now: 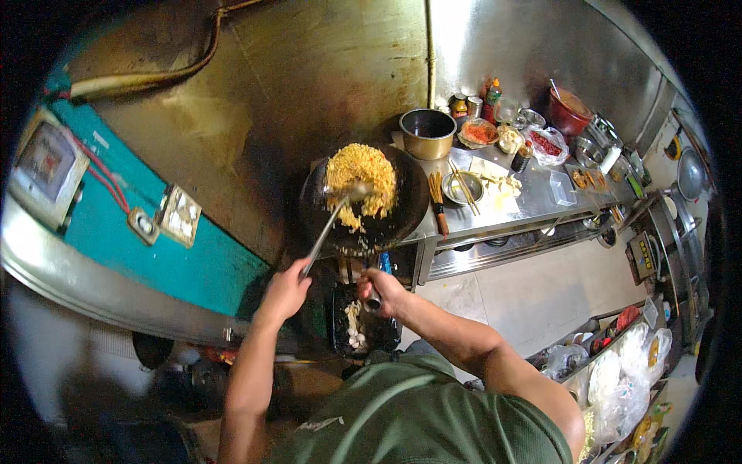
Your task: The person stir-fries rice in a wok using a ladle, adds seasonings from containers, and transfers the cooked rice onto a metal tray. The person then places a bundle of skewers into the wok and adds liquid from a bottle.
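A dark wok (410, 200) sits on the stove in front of me, with a mound of fried rice (360, 165) in it. My left hand (288, 292) grips the long metal handle of a ladle (323, 235). Its blurred head is among the rice, and loose grains lie on the wok's near side. Closed around a metal tube handle (373, 301) below the wok's near rim is my right hand (387, 292). Where that handle meets the wok is hard to make out. Under my hands, a black bin (377, 336) contains eggshells and scraps.
Right of the wok, a steel counter (533, 209) bears a deep pot (429, 136), a bamboo wok brush (437, 203), a metal bowl with chopsticks (462, 188), a soy-sauce-like bottle (522, 156) and a red tub (570, 113). Metal wall panels (330, 69) rise behind. Plastic bags (620, 400) lie lower right.
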